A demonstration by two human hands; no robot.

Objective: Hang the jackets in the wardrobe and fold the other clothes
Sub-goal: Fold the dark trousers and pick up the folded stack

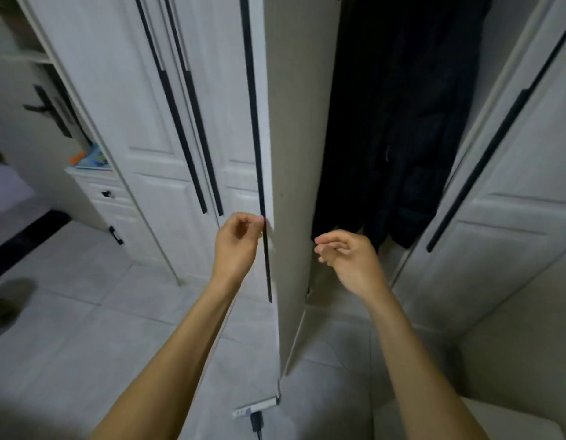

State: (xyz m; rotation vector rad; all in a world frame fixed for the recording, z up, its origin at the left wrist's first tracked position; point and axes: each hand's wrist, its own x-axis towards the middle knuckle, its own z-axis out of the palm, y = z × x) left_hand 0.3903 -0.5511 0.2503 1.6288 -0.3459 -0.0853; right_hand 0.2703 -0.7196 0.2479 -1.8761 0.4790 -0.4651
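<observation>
The white wardrobe stands with its middle door swung out edge-on toward me. Inside, dark jackets hang in the shadowed opening, their hems just above my right hand. My left hand is curled, its fingertips pinching the long black handle on that door's edge. My right hand hovers in front of the opening with loosely bent fingers and holds nothing. No other clothes are in sight.
A second open door angles out on the right. Closed wardrobe doors fill the left, beside a low drawer unit with books on top. A white power strip with a black plug lies on the tiled floor.
</observation>
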